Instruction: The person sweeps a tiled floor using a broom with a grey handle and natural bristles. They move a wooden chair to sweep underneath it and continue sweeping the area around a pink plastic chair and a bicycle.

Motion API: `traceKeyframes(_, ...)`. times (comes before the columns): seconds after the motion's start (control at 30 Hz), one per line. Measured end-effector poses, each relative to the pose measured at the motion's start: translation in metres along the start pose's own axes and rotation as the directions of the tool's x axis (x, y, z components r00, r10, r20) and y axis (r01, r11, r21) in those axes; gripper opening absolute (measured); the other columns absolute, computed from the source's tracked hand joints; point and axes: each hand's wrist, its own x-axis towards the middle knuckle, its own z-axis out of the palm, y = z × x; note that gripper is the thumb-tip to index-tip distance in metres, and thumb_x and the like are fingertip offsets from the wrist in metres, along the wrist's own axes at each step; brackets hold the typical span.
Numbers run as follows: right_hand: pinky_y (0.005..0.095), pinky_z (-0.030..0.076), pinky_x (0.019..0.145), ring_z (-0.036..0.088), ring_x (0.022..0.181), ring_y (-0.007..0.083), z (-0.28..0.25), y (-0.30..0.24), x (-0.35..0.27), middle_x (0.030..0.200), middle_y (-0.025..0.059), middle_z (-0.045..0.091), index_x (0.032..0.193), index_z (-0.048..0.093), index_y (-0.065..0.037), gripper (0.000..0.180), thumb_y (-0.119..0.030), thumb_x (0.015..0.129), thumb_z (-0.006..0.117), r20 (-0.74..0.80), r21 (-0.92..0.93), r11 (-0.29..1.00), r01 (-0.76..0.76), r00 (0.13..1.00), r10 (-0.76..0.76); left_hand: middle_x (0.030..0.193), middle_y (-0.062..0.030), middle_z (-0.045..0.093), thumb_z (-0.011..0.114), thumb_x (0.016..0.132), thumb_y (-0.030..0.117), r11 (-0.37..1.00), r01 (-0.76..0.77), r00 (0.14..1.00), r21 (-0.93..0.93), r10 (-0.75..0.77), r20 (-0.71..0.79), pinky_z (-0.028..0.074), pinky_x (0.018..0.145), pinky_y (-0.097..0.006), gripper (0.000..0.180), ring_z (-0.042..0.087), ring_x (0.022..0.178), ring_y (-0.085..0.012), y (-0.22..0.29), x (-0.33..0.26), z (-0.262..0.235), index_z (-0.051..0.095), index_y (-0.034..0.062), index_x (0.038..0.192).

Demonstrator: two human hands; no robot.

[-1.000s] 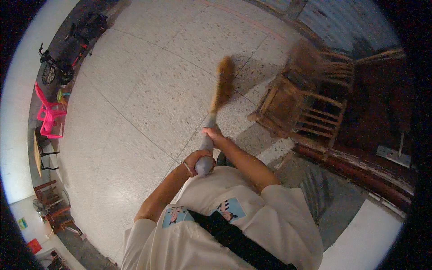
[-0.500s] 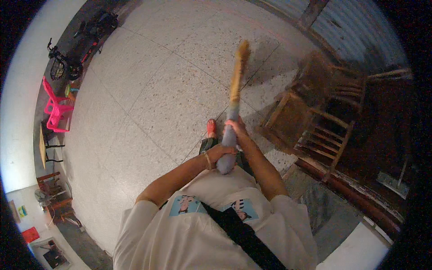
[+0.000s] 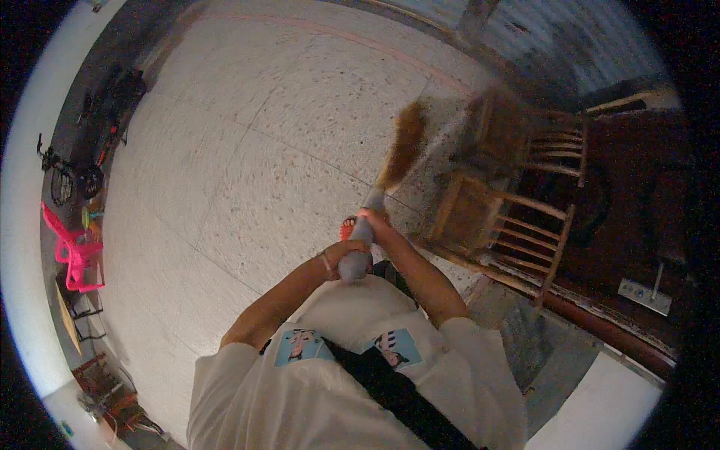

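A grass broom (image 3: 360,259) with a thick grey handle and brown bristles slants away from my waist over the floor. Its bristle end (image 3: 407,139) is smeared by motion at the far side, near the wooden chairs. My left hand (image 3: 342,256) is closed around the handle close to its near end. Farther up the same handle, my right hand (image 3: 375,223) is wrapped around it.
Wooden chairs (image 3: 465,214) with slatted backs stand on the right beside a dark raised area (image 3: 622,202). Along the left wall are a two-wheeled bike (image 3: 90,165), a pink plastic chair (image 3: 73,255) and a fan (image 3: 91,405). My foot (image 3: 347,228) stands on the speckled floor (image 3: 225,172).
The bristle end has dropped lower in the view and tilted a little to the right; both hands have shifted slightly left with the handle. The view has also turned somewhat.
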Motion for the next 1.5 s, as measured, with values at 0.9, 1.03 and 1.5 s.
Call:
traceKeyframes(0.9,0.0374,0.045,0.059,0.052,0.059,0.0214,-0.138,-0.217,0.139,0.073,0.0089,0.054,0.081,0.054,-0.006,0.026,-0.023,0.063,0.063,-0.284,-0.070,0.990,0.119,0.949,-0.135,0.073,-0.0110,0.059,0.063,0.069,0.029,0.994,0.075,0.993,0.076,-0.082,0.082,0.049,0.055,-0.033,0.031,0.058,0.060,-0.0221,0.247,0.161,0.062,0.053,0.0051,0.088)
traceKeyframes(1.03,0.0366,0.045,0.059,0.053,0.060,0.0220,-0.065,-0.276,0.100,0.078,0.0101,0.053,0.085,0.053,-0.006,0.026,-0.019,0.064,0.062,-0.283,-0.217,0.976,-0.012,0.958,-0.051,0.073,-0.0108,0.058,0.062,0.070,0.026,0.999,0.038,0.999,0.005,-0.038,0.017,0.049,0.055,-0.034,0.029,0.058,0.061,-0.0218,0.276,0.144,0.086,0.053,0.0048,0.087)
traceKeyframes(1.5,0.0326,0.044,0.048,0.054,0.053,0.0192,-0.004,-0.455,0.054,0.066,0.0078,0.053,0.089,0.047,-0.004,0.031,-0.019,0.067,0.061,-0.106,-0.097,0.969,0.228,0.966,-0.237,0.078,-0.0111,0.058,0.062,0.070,0.021,0.977,-0.069,0.986,0.199,0.098,-0.137,0.049,0.057,-0.037,0.032,0.058,0.066,-0.0235,0.370,0.161,0.179,0.051,0.0027,0.094)
